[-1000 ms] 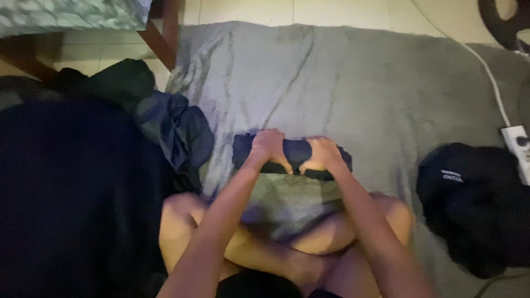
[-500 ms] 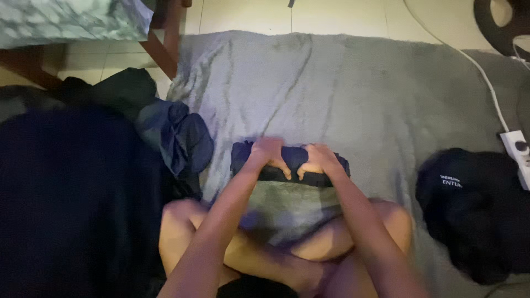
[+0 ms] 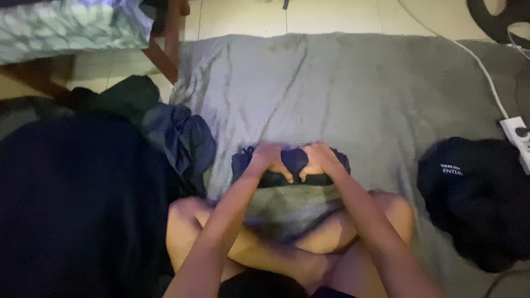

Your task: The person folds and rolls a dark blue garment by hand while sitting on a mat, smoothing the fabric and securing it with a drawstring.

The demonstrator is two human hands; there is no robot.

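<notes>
I sit cross-legged on a grey blanket spread on the floor. A dark navy garment, folded into a compact bundle, lies just past my knees. My left hand presses on its left half and my right hand on its right half, fingers curled over the near edge. Under the bundle a grey-green cloth drapes down over my legs.
A crumpled blue garment and a large dark heap of clothes lie to my left. Another black garment sits at the right, by a white power strip with its cable. A wooden bed leg stands at the upper left.
Both hands stay on the navy bundle and have drawn slightly closer together, pressing its near edge. The view has shifted a little.
</notes>
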